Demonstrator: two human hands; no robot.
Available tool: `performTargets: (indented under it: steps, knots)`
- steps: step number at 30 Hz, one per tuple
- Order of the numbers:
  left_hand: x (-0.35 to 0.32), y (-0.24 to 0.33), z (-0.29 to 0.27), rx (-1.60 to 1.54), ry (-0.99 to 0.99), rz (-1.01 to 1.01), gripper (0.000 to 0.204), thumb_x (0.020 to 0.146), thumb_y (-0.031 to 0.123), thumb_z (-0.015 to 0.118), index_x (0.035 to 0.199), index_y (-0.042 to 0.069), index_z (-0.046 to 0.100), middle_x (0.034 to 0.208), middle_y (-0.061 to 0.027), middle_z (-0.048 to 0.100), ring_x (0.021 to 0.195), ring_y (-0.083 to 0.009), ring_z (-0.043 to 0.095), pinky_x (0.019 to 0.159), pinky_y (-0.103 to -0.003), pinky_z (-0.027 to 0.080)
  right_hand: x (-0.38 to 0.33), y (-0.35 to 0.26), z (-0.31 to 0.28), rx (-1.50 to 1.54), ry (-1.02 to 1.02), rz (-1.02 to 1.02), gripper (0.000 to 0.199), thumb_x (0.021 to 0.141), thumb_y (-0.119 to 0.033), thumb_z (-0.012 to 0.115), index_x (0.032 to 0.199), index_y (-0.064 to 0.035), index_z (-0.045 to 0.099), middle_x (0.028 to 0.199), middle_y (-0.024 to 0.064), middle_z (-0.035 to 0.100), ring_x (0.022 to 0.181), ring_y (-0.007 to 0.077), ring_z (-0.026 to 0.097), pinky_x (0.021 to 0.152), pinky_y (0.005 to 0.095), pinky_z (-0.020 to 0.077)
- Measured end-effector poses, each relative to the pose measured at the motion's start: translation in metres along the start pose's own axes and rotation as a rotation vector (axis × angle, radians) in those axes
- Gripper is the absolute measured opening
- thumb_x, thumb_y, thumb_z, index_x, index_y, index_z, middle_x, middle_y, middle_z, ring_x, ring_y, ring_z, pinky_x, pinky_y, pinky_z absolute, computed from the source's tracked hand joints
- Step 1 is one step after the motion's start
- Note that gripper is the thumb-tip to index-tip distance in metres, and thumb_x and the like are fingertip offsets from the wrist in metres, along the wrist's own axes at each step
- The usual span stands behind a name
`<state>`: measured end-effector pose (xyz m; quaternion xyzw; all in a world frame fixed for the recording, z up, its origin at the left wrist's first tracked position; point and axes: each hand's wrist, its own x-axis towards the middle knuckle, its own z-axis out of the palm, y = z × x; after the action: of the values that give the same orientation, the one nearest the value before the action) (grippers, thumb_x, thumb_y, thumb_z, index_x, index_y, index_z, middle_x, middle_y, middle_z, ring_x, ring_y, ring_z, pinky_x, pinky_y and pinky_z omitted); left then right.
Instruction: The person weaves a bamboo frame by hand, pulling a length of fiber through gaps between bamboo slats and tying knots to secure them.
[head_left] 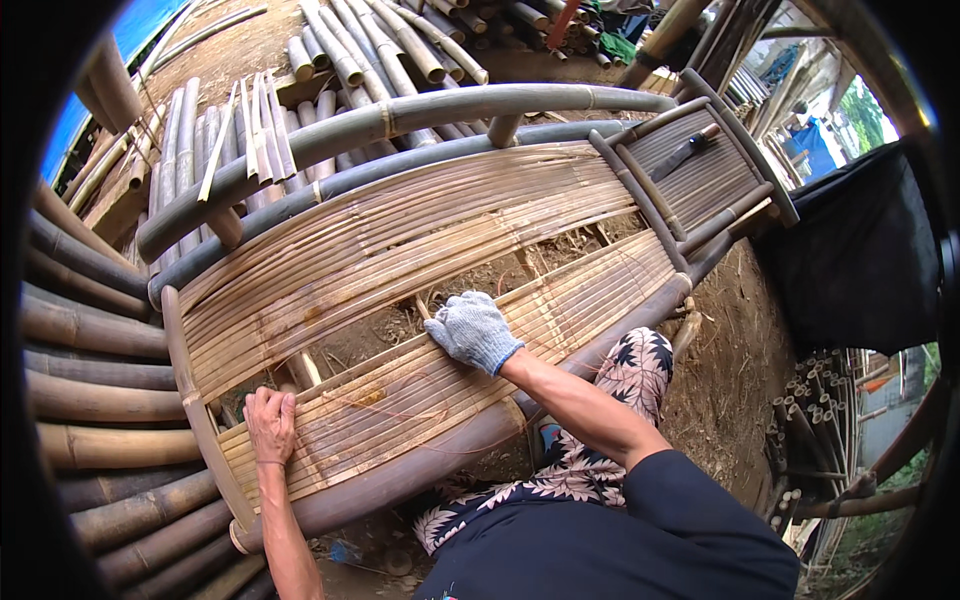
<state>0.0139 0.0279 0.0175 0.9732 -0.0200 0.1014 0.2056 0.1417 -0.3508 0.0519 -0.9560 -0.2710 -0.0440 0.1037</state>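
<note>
In front of me is a bamboo bench with a seat of pale split slats, parted by a long gap along its middle. My left hand (270,425) is bare, its fingers curled over the edge of the near slats (390,415) at the left end of the gap. My right hand (473,333), in a grey knitted glove, is closed around the same slat edge farther right. What its fingertips press on underneath is hidden. Beyond the gap run the far slats (400,235). Thin reddish strands (410,408) lie loosely across the near slats.
A knife (690,145) rests on the slatted bamboo side shelf (660,135) at the right. Thick bamboo rails (390,115) frame the bench's far side. Stacked bamboo poles (370,45) lie behind it, dark poles (110,400) at left. A black cloth (860,250) hangs at right.
</note>
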Motion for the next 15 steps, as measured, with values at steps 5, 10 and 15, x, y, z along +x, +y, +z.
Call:
performTargets:
  steps: [5, 10, 15]
  knots:
    - [0.001, -0.029, -0.002, 0.102, 0.008, 0.058, 0.028, 0.097, 0.031, 0.058, 0.076, 0.012, 0.066, 0.081, -0.0053, 0.058, 0.082, -0.0285, 0.054, 0.076, -0.045, 0.039, -0.01, 0.005, -0.027, -0.059, 0.531, -0.064, 0.014, 0.088, -0.025, 0.066, 0.095, -0.0128, 0.064, 0.086, 0.0123, 0.06, 0.084, 0.034, 0.058, 0.074, 0.0477, 0.045]
    - [-0.003, -0.025, -0.009, 0.099, -0.005, -0.069, 0.026, 0.097, 0.032, 0.059, 0.082, 0.012, 0.068, 0.089, -0.005, 0.056, 0.089, -0.027, 0.053, 0.08, -0.044, 0.039, -0.037, -0.049, -0.038, 0.147, 0.236, -0.053, 0.023, 0.085, -0.029, 0.073, 0.099, -0.0121, 0.067, 0.1, 0.0099, 0.064, 0.099, 0.0318, 0.06, 0.089, 0.0483, 0.046]
    - [-0.004, 0.035, -0.018, 0.011, 0.127, -0.019, 0.037, 0.081, 0.002, 0.062, 0.117, 0.006, 0.065, 0.119, -0.014, 0.058, 0.115, -0.0314, 0.054, 0.102, -0.044, 0.044, -0.028, -0.136, -0.001, 0.158, 0.046, -0.174, 0.035, 0.084, -0.04, 0.072, 0.096, -0.0077, 0.066, 0.095, 0.0116, 0.061, 0.103, 0.0334, 0.058, 0.101, 0.0509, 0.0416]
